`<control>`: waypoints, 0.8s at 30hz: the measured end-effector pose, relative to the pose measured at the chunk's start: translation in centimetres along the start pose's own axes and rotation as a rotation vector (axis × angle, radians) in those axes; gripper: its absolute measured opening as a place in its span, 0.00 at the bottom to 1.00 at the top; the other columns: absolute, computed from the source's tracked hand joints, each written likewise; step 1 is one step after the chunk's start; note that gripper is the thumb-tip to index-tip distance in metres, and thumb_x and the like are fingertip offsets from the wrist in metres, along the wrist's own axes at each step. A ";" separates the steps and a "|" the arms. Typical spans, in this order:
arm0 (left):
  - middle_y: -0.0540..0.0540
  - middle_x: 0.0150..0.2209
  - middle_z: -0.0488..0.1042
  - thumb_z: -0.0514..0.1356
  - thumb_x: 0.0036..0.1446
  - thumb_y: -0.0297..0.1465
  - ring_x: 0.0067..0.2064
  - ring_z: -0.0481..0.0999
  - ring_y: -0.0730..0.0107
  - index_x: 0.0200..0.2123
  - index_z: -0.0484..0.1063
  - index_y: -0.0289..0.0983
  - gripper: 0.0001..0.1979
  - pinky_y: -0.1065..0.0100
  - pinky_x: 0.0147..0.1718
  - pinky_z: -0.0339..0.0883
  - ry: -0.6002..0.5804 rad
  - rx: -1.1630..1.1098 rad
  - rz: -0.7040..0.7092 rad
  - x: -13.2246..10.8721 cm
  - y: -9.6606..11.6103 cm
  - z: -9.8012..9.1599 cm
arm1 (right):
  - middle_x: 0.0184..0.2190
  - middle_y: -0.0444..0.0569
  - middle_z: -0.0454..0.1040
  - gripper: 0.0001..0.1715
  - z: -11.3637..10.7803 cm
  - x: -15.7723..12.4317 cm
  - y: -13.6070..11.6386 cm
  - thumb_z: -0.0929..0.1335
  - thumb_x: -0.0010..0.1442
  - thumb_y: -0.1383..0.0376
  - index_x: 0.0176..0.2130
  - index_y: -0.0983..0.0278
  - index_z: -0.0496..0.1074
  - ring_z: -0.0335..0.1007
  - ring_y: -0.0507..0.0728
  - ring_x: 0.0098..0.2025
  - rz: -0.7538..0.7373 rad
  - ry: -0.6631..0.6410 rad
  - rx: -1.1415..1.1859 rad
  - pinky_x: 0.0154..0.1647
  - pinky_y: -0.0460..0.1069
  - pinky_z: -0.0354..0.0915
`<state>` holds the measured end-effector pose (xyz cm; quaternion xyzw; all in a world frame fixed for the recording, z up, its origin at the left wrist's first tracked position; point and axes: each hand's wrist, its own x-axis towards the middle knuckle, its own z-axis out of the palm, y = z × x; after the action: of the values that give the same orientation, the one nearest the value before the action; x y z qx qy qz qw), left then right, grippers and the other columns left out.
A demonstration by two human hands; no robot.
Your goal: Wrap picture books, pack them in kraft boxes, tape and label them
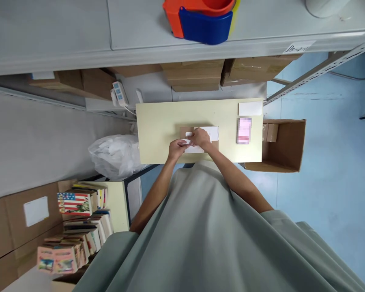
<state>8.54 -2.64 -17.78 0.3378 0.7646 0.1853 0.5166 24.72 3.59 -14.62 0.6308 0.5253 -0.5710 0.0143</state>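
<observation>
- Lying flat on the pale table (158, 121), a brown parcel (183, 132) was seen near the front edge, under both hands.
- A small white slip (186, 141) was pinched in the fingers of the left hand (177, 148).
- The right hand (201, 138) was laid with bent fingers on the parcel's white paper (213, 132), touching the slip. Its grip could not be told.
- A pink thing (244, 130) and a white card (250, 108) were set well apart, to the right.
</observation>
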 end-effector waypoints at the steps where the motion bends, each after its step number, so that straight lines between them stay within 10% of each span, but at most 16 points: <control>1: 0.50 0.27 0.77 0.76 0.46 0.32 0.30 0.78 0.66 0.35 0.80 0.37 0.13 0.64 0.33 0.77 0.010 0.005 0.000 -0.1 0.0 0.0 | 0.26 0.46 0.84 0.20 0.1 -0.6 0.8 0.73 0.70 0.63 0.25 0.61 0.74 0.83 0.54 0.32 -0.010 -0.028 -0.006 0.38 0.46 0.72; 9: 0.49 0.27 0.77 0.79 0.43 0.35 0.31 0.78 0.66 0.33 0.78 0.37 0.17 0.64 0.31 0.77 -0.026 0.069 -0.015 -0.2 0.8 -0.9 | 0.22 0.42 0.82 0.22 -3.4 -5.0 8.8 0.71 0.72 0.64 0.25 0.59 0.72 0.81 0.53 0.27 -0.003 -0.047 0.096 0.40 0.46 0.74; 15: 0.47 0.28 0.78 0.82 0.43 0.35 0.29 0.77 0.67 0.32 0.77 0.37 0.20 0.61 0.33 0.79 -0.031 0.109 -0.072 0.4 1.7 -0.7 | 0.25 0.46 0.83 0.27 -6.2 -2.9 9.1 0.71 0.74 0.61 0.22 0.59 0.70 0.83 0.57 0.34 -0.033 0.122 0.053 0.44 0.47 0.72; 24: 0.47 0.35 0.77 0.81 0.40 0.39 0.39 0.81 0.61 0.36 0.72 0.40 0.26 0.61 0.42 0.78 0.188 0.224 -0.061 -0.5 1.1 0.2 | 0.40 0.59 0.86 0.27 -4.8 -3.5 10.8 0.70 0.73 0.41 0.34 0.59 0.76 0.83 0.66 0.48 0.090 0.344 0.015 0.47 0.52 0.72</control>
<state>9.24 -2.22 -16.81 0.3513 0.8354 0.1136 0.4072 36.10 -0.56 -16.64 0.7420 0.4869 -0.4574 -0.0550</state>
